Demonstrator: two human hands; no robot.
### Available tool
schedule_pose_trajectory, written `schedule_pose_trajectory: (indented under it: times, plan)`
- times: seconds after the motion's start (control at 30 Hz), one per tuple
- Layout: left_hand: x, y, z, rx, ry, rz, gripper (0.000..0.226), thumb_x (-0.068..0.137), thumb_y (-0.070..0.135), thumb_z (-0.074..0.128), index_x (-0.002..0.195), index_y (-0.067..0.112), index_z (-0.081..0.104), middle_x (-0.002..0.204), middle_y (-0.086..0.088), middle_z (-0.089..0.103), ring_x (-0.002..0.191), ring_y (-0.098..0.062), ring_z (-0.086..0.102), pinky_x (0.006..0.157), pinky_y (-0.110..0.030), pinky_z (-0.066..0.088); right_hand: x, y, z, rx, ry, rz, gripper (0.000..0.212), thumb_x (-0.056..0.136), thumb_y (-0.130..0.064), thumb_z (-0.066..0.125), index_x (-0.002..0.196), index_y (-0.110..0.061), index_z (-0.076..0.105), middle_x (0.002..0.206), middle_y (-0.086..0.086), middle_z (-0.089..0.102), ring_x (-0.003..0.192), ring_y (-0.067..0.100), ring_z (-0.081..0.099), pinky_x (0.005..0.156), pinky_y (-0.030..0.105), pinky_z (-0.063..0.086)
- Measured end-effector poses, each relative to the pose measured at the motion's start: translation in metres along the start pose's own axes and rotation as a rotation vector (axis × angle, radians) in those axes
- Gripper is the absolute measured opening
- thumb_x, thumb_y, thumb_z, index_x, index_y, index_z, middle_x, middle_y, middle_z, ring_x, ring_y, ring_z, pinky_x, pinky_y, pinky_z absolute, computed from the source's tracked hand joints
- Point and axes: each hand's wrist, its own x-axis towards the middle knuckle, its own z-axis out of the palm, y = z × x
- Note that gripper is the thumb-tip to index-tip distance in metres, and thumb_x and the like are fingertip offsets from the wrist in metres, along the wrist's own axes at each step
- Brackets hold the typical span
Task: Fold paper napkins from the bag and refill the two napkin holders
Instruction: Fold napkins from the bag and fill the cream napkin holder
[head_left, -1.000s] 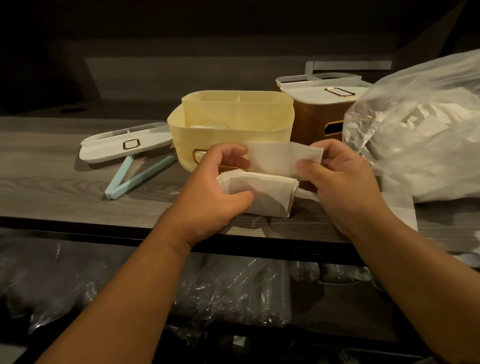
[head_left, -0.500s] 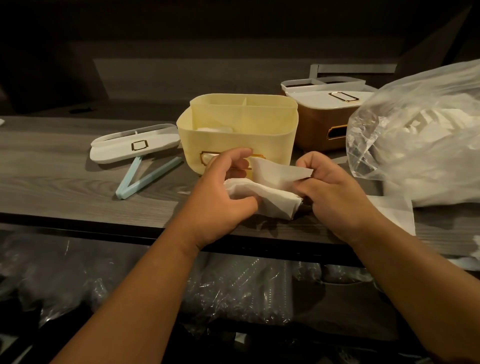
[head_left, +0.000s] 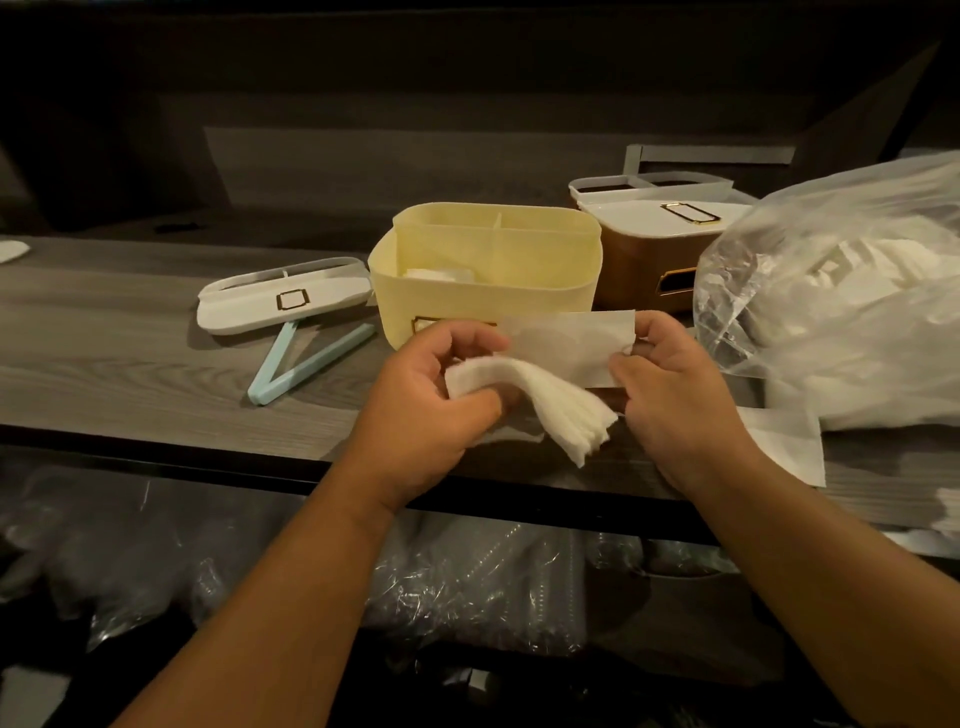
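Observation:
My left hand (head_left: 426, 400) grips a stack of folded white napkins (head_left: 545, 405) that droops to the right. Just above the stack, a single napkin (head_left: 566, 345) is stretched flat between both hands; my right hand (head_left: 670, 384) pinches its right end. Behind them stands the open yellow napkin holder (head_left: 483, 296) with a few napkins in its left compartment. The brown napkin holder (head_left: 639, 265), with its white lid on, stands to the right. The clear plastic bag of napkins (head_left: 831, 291) lies at the far right.
The yellow holder's white lid (head_left: 283, 301) lies on the wooden counter (head_left: 104, 364), with a light blue V-shaped clip (head_left: 306, 364) in front of it. A loose flat napkin (head_left: 789, 441) lies under the bag. Plastic-wrapped items (head_left: 467, 587) fill the shelf below the counter edge.
The single napkin has been pulled out flat and lifted between both hands. The stack in my left hand has tilted, its free end sagging down to the right.

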Motion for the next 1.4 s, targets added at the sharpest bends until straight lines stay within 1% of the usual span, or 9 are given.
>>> schedule_pose_trajectory:
  times: [0.1,0.27,0.4,0.6,0.7,0.83,1.07,1.23,1.4]
  plan:
    - [0.004,0.002,0.003,-0.082,-0.049,-0.076,0.023,0.073,0.017,0.081,0.088,0.032,0.072,0.087,0.011,0.072,0.082,-0.009,0.069,0.068,-0.029,0.058,-0.003,-0.006,-0.001,0.071,-0.141,0.027,0.032,0.097,0.004,0.057,0.113,-0.02,0.071,0.108,0.003,0.075,0.104,0.026,0.07,0.086,0.042,0.058]
    - [0.007,-0.007,0.003,0.119,-0.203,-0.096,0.016,0.08,0.011,0.08,0.085,0.02,0.068,0.094,0.009,0.072,0.09,-0.012,0.067,0.076,-0.032,0.055,-0.003,-0.012,-0.005,-0.019,-0.177,0.156,0.036,0.091,-0.002,0.052,0.092,-0.027,0.079,0.107,0.003,0.073,0.104,0.026,0.066,0.085,0.039,0.055]
    - [0.005,-0.006,0.003,0.219,-0.25,-0.072,0.026,0.08,0.013,0.083,0.094,0.027,0.066,0.095,0.009,0.071,0.085,-0.009,0.065,0.072,-0.027,0.052,-0.011,-0.015,-0.016,0.021,-0.346,0.074,0.024,0.093,-0.037,0.057,0.107,-0.029,0.075,0.109,-0.001,0.074,0.108,0.021,0.068,0.09,0.035,0.052]
    - [0.006,-0.002,0.009,0.31,-0.198,0.019,0.03,0.076,0.008,0.081,0.089,0.032,0.068,0.093,0.012,0.066,0.083,-0.003,0.061,0.071,-0.021,0.047,-0.024,-0.016,-0.023,-0.269,-0.523,-0.06,0.061,0.07,-0.066,0.07,0.128,-0.055,0.053,0.121,-0.021,0.062,0.11,0.002,0.062,0.09,0.028,0.052]
    - [0.005,-0.002,0.012,0.36,-0.167,0.063,0.027,0.075,0.011,0.081,0.086,0.031,0.067,0.093,0.012,0.064,0.083,-0.004,0.06,0.07,-0.019,0.046,-0.031,-0.016,-0.021,-0.408,-0.478,-0.183,0.061,0.073,-0.057,0.079,0.128,-0.051,0.053,0.12,-0.021,0.061,0.108,0.0,0.06,0.083,0.02,0.048]
    - [0.005,-0.007,0.013,0.351,-0.084,-0.022,0.036,0.074,0.021,0.083,0.093,0.041,0.059,0.094,0.013,0.065,0.085,-0.008,0.063,0.068,-0.028,0.052,-0.038,-0.016,-0.019,-0.415,-0.448,-0.219,0.056,0.075,-0.047,0.083,0.124,-0.044,0.057,0.119,-0.02,0.062,0.108,0.003,0.06,0.084,0.025,0.051]
    - [0.004,-0.006,0.011,0.365,-0.097,-0.094,0.077,0.079,0.036,0.083,0.139,0.042,0.036,0.129,0.018,0.05,0.111,-0.001,0.055,0.081,-0.015,0.05,-0.029,-0.011,-0.022,-0.326,-0.244,-0.128,0.033,0.086,-0.016,0.075,0.103,-0.042,0.064,0.1,-0.022,0.065,0.091,0.003,0.064,0.073,0.023,0.056]
    - [0.0,-0.004,0.012,0.318,-0.146,-0.103,0.074,0.078,0.04,0.083,0.136,0.047,0.037,0.13,0.017,0.052,0.113,-0.002,0.055,0.091,-0.027,0.054,-0.027,-0.01,-0.027,-0.212,-0.25,-0.096,0.037,0.085,-0.007,0.074,0.099,-0.04,0.066,0.097,-0.016,0.067,0.086,0.008,0.066,0.068,0.022,0.056]
    - [0.001,-0.008,0.016,0.231,-0.107,-0.068,0.053,0.081,0.026,0.082,0.119,0.047,0.051,0.113,0.012,0.058,0.1,-0.008,0.063,0.08,-0.026,0.057,-0.028,-0.01,-0.028,-0.301,-0.279,-0.055,0.047,0.085,-0.02,0.077,0.12,-0.044,0.058,0.111,-0.018,0.064,0.094,0.005,0.067,0.071,0.019,0.057]
